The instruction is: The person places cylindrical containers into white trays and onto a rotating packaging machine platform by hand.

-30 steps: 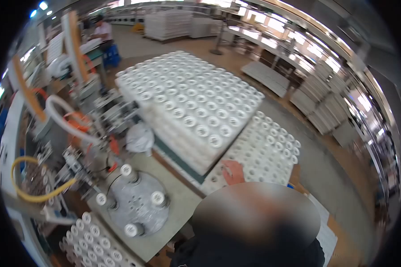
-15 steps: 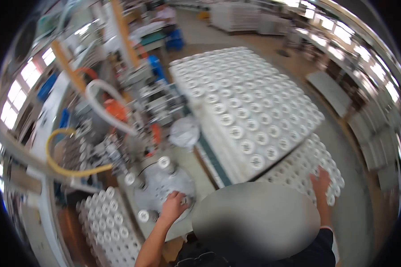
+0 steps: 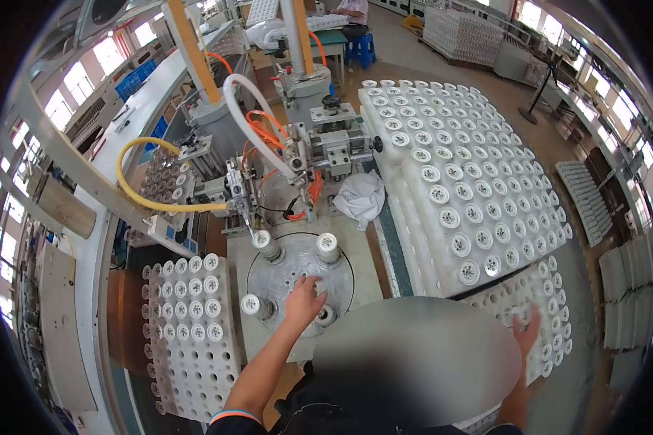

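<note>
My left hand (image 3: 304, 301) is over the round metal turntable (image 3: 297, 254), fingers apart, with nothing visible in them. Beside its thumb is a holder (image 3: 326, 314) with no white cap on top. The other holders carry round white lamp-like parts, one at the left (image 3: 251, 304), one at the back (image 3: 262, 238) and one at the back right (image 3: 327, 243). At the right, my right hand (image 3: 527, 330) hovers over a perforated tray (image 3: 497, 296) with white parts along its outer side. Motion smears its fingers, so I cannot make out what they hold.
A stack of full trays (image 3: 413, 239) rises beyond the right hand. A partly filled tray (image 3: 196, 395) lies left of the turntable. Behind it are machine clamps (image 3: 337, 156), hoses and a white cloth (image 3: 360, 199). A blurred oval (image 3: 417, 359) hides the foreground.
My left hand has come away from the front holder, where its fingers were closed, and opened. My right hand has moved lower over the right tray. The camera view has shifted.
</note>
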`<state>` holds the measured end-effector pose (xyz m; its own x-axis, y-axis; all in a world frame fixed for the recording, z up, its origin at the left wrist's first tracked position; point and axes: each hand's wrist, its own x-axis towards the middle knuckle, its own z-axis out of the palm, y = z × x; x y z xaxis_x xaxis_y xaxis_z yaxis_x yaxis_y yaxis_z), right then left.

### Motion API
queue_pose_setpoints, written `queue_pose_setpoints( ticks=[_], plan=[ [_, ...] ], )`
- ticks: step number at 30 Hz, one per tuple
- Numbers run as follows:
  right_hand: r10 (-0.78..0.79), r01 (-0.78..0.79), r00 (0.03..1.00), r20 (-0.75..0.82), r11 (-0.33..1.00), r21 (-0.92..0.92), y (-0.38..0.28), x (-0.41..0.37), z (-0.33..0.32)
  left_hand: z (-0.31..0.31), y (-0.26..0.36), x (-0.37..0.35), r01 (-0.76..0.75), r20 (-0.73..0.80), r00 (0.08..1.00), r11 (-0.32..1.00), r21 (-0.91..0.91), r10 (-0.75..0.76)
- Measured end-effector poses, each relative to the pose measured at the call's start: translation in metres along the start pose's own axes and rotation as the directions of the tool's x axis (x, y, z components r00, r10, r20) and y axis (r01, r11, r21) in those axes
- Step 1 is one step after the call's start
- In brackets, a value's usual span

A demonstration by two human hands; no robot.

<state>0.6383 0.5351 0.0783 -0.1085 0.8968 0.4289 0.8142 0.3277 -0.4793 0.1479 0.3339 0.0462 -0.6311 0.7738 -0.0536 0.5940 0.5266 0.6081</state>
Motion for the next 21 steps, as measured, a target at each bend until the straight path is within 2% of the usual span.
queue_pose_setpoints(
  ticks=[2,3,4,5,6,7,8,9,10,11,12,13,15,16,18,19,21],
  plan=[
    [-0.047,-0.002,0.987,0.153,0.953,0.304,-0.063,-0.016,0.027,0.008,0.01,0.017,-0.008,-0.067,0.998,1.0,0.014,0.009],
    [-0.116,0.041,0.972,0.204,0.94,0.339,-0.1,-0.021,0.04,0.014,0.014,0.024,-0.005,-0.092,0.996,1.0,0.013,0.006],
    [-0.151,0.017,0.949,0.276,0.901,0.434,-0.143,-0.021,0.048,0.019,0.019,0.029,-0.04,-0.033,0.999,0.997,0.061,0.042],
    [-0.214,0.099,0.934,0.286,0.924,0.368,-0.177,-0.025,0.06,0.021,0.024,0.031,-0.072,0.022,0.997,0.992,0.106,0.07],
    [-0.31,0.184,0.911,0.273,0.897,0.403,-0.205,-0.026,0.076,0.029,0.022,0.03,-0.047,0.003,0.999,0.993,0.104,0.047],
    [-0.337,0.201,0.898,0.284,0.886,0.418,-0.23,-0.028,0.091,0.039,0.015,0.029,-0.148,0.148,0.982,0.965,0.218,0.117],
    [-0.331,0.142,0.887,0.324,0.86,0.489,-0.253,-0.032,0.107,0.04,0.004,0.025,-0.257,0.3,0.94,0.915,0.31,0.162],
    [-0.322,0.073,0.871,0.37,0.832,0.551,-0.274,-0.04,0.121,0.029,-0.008,0.011,-0.224,0.287,0.949,0.923,0.312,0.133],
    [-0.34,0.076,0.857,0.386,0.826,0.559,-0.293,-0.05,0.133,0.01,-0.016,-0.008,-0.23,0.228,0.957,0.951,0.207,0.182],
    [-0.39,0.074,0.801,0.454,0.818,0.571,-0.312,-0.061,0.145,-0.01,-0.023,-0.027,-0.247,0.161,0.96,0.964,0.102,0.229],
    [-0.435,0.071,0.738,0.516,0.811,0.581,-0.329,-0.072,0.157,-0.04,-0.028,-0.051,-0.145,0.135,0.981,0.988,0.052,0.137],
    [-0.446,0.071,0.725,0.526,0.807,0.586,-0.345,-0.088,0.171,-0.068,-0.039,-0.075,-0.041,0.114,0.993,0.999,-0.002,0.041],
    [-0.668,0.239,0.566,0.483,0.694,0.679,-0.375,-0.121,0.203,-0.098,-0.081,-0.122,0.04,-0.054,0.998,0.998,-0.05,-0.042],
    [-0.687,0.235,0.541,0.485,0.677,0.697,-0.387,-0.132,0.217,-0.111,-0.1,-0.144,0.072,-0.07,0.995,0.996,-0.044,-0.074],
    [-0.776,0.435,0.419,0.472,0.628,0.646,-0.415,-0.161,0.244,-0.142,-0.138,-0.19,0.311,-0.188,0.932,0.95,-0.021,-0.309],
    [-0.802,0.42,0.377,0.463,0.593,0.687,-0.422,-0.174,0.257,-0.158,-0.155,-0.211,0.363,-0.216,0.909,0.932,-0.011,-0.356],
    [-0.826,0.602,0.314,0.468,0.554,0.575,-0.424,-0.189,0.278,-0.182,-0.194,-0.245,0.501,-0.393,0.795,0.865,-0.004,-0.462]
  ],
)
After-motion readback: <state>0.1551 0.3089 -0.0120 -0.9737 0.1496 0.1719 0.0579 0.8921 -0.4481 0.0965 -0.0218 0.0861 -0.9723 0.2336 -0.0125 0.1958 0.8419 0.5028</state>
